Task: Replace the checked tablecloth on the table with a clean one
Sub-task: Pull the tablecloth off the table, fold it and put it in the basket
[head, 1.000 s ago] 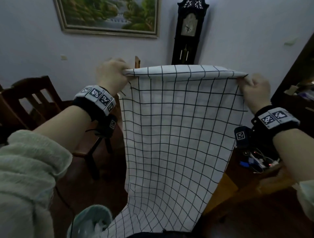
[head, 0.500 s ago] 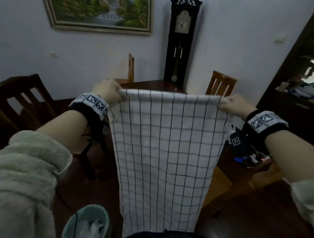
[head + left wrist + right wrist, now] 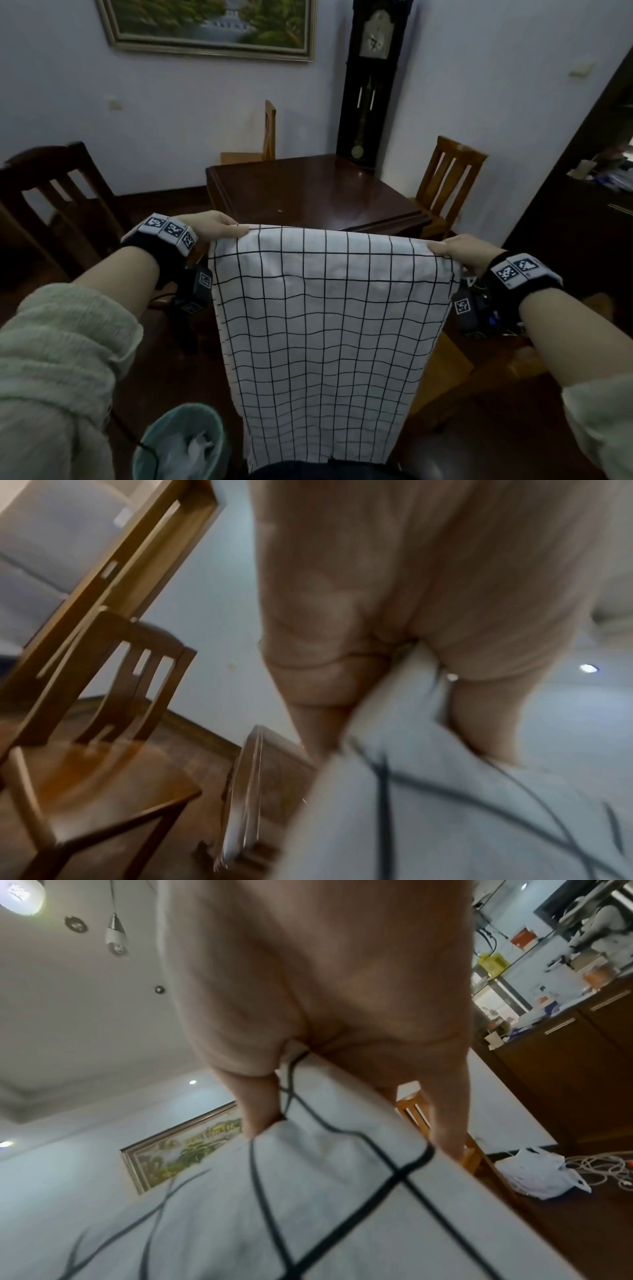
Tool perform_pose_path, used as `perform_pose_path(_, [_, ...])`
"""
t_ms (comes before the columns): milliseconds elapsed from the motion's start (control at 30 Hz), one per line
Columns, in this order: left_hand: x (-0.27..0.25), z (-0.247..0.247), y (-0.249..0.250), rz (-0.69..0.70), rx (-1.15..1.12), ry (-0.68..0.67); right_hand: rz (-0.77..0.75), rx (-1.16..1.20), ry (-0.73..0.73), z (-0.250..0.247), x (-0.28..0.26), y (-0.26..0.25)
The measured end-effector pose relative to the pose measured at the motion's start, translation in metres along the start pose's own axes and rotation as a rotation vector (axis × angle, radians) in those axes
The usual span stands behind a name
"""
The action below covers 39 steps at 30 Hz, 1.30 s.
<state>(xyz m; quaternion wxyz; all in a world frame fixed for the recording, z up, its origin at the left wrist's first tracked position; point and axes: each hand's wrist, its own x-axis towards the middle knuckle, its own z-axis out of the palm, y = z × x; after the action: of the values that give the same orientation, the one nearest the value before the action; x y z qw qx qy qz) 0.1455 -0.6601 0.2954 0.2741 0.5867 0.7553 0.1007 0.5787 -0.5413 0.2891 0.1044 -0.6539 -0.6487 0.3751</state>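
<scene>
Hanging white tablecloth [image 3: 322, 325], thin black grid | left hand [image 3: 209, 228] pinches one top corner | right hand [image 3: 462, 250] pinches other

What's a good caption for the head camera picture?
Both hands hold a checked cloth up before a bare table.

Checked tablecloth [image 3: 325, 325] hanging before bare table [image 3: 308, 192]

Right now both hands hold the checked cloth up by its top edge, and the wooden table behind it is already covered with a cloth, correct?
Not quite. The left hand and right hand do hold the checked cloth up by its top edge, but the wooden table behind it is bare, its dark polished top uncovered. The head view shows it.
</scene>
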Motion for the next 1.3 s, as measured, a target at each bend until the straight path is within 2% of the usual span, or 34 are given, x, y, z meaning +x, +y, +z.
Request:
perform_pose_path(167, [0.006,0.024,-0.001,-0.013,0.035,0.0,0.006,-0.199,0.059,0.016,0.002,-0.007])
perform_pose_path(267, [0.001,0.039,0.002,0.01,0.122,-0.089,0.021,-0.332,0.084,0.024,-0.007,-0.011])
perform_pose_path(400, [-0.003,0.044,-0.007,-0.051,0.268,-0.257,0.042,-0.241,0.141,0.028,-0.006,-0.006])
perform_pose_path(500, [0.0,0.049,-0.018,-0.119,0.294,-0.313,-0.044,-0.199,0.145,0.034,-0.003,-0.008])
perform_pose_path(733, [-0.001,0.064,-0.024,-0.245,0.39,-0.288,-0.266,-0.034,0.196,0.044,-0.004,-0.006])
perform_pose_path(800, [0.0,0.072,-0.027,-0.277,0.355,-0.278,-0.322,-0.027,0.197,0.048,-0.005,-0.008])
perform_pose_path(867, [0.001,0.079,-0.027,-0.223,0.26,-0.202,-0.379,-0.003,0.196,0.052,-0.008,-0.011])
perform_pose_path(933, [-0.003,0.084,-0.014,-0.107,-0.037,-0.21,-0.44,-0.002,0.189,0.056,-0.009,-0.015])
perform_pose_path(1000, [-0.01,0.094,0.013,0.015,-0.266,-0.284,-0.499,-0.015,0.174,0.061,-0.013,-0.02])
perform_pose_path(1133, [-0.011,0.147,0.06,0.194,-0.32,-0.436,-0.584,-0.026,0.111,0.071,-0.014,-0.025])
perform_pose_path(1200, [-0.002,0.172,0.064,0.199,-0.336,-0.491,-0.587,-0.072,0.102,0.072,-0.015,-0.024])
perform_pose_path(1300, [0.003,0.183,0.065,0.167,-0.41,-0.53,-0.561,-0.157,0.129,0.07,-0.018,-0.017])
